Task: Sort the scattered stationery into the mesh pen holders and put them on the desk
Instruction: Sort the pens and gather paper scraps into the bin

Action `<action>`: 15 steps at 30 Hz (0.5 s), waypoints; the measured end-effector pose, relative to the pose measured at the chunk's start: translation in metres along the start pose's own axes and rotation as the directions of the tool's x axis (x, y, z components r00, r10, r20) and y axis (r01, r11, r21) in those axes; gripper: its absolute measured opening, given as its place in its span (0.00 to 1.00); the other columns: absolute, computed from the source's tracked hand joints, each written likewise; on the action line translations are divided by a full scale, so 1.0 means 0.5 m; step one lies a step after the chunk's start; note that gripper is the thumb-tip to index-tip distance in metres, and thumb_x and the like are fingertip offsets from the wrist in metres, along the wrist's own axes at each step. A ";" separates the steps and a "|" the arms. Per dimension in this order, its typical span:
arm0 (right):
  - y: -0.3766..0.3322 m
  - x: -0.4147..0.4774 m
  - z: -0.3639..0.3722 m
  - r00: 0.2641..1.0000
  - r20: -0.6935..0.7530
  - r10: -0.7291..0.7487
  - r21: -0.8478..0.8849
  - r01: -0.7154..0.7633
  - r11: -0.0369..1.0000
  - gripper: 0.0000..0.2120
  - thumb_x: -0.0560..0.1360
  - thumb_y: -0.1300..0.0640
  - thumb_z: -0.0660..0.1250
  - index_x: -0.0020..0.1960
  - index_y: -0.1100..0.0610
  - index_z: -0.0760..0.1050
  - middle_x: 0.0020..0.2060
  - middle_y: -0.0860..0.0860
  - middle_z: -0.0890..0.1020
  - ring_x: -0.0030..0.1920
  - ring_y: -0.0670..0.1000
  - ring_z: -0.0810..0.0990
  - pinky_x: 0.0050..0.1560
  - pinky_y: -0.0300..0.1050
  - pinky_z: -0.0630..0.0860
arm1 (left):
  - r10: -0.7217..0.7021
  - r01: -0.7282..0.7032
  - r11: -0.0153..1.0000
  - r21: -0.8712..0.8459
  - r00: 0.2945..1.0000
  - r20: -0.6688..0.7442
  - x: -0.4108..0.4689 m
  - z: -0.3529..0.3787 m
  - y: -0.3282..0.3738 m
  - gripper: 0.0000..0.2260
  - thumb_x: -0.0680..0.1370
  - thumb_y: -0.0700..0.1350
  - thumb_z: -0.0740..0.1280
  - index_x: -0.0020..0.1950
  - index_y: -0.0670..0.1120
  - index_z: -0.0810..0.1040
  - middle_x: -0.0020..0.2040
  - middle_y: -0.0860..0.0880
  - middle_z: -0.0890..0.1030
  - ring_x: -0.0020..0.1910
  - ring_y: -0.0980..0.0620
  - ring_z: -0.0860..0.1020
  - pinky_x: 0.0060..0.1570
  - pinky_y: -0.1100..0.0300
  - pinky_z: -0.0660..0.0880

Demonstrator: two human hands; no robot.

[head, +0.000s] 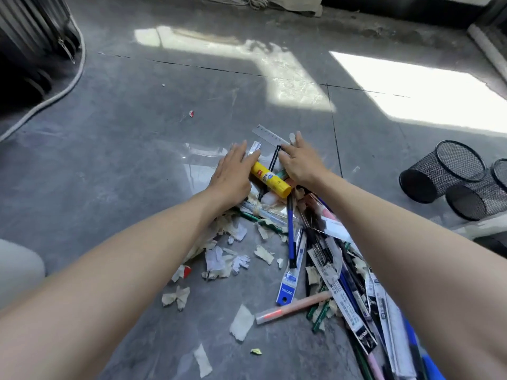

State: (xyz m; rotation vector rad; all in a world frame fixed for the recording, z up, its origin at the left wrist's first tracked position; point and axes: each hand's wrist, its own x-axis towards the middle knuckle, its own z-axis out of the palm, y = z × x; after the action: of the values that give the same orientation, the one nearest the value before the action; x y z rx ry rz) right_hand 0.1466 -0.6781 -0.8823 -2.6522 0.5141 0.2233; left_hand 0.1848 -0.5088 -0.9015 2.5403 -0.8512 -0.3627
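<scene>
Barely begun: the stationery lies heaped on the floor from centre to 5 o'clock, with the mesh pen holders tipped over, seemingly empty, at 3 o'clock. The left grip and right grip, fingers apart and flat, flank the yellow glue stick, clasping nothing

Grey glossy floor w/ thin dark joint lines. Two bright sun patches, top centre & right. Pale cable curves along the left, beside a dark ribbed unit in the top-left corner. Dusty strip & rope at the far edge
</scene>
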 end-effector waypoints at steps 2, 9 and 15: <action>0.003 0.018 0.007 1.000 0.013 0.023 -0.069 -0.022 0.997 0.20 0.81 0.49 0.50 0.68 0.53 0.69 0.77 0.56 0.53 0.73 0.60 0.56 0.69 0.55 0.58 | -0.013 0.012 1.000 -0.008 1.000 -0.004 0.012 0.002 0.001 0.34 0.73 0.30 0.56 0.75 0.54 0.59 0.78 0.48 0.45 0.77 0.47 0.42 0.74 0.52 0.44; 0.010 0.011 0.002 0.987 -0.161 0.012 0.083 0.002 0.997 0.14 0.78 0.64 0.54 0.49 0.71 0.76 0.52 0.64 0.76 0.55 0.62 0.71 0.52 0.48 0.64 | 0.041 -0.054 0.992 -0.112 0.992 -0.116 0.017 0.005 -0.024 0.22 0.72 0.32 0.60 0.64 0.46 0.75 0.69 0.48 0.69 0.67 0.45 0.67 0.64 0.51 0.67; -0.046 -0.037 0.027 0.948 -0.315 0.036 0.193 0.027 0.981 0.11 0.74 0.65 0.59 0.42 0.72 0.77 0.48 0.63 0.78 0.51 0.61 0.75 0.46 0.46 0.65 | 0.019 -0.053 0.993 -0.107 0.956 -0.294 -0.027 -0.025 -0.053 0.29 0.75 0.32 0.61 0.74 0.50 0.64 0.57 0.42 0.77 0.54 0.41 0.76 0.52 0.51 0.74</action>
State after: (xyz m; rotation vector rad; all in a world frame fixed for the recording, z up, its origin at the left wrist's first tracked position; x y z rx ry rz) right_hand 0.1375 -0.6470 -0.8811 -2.5026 0.6086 -0.2480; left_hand 0.1923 -0.4775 -0.9016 2.3895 -0.7395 -0.0186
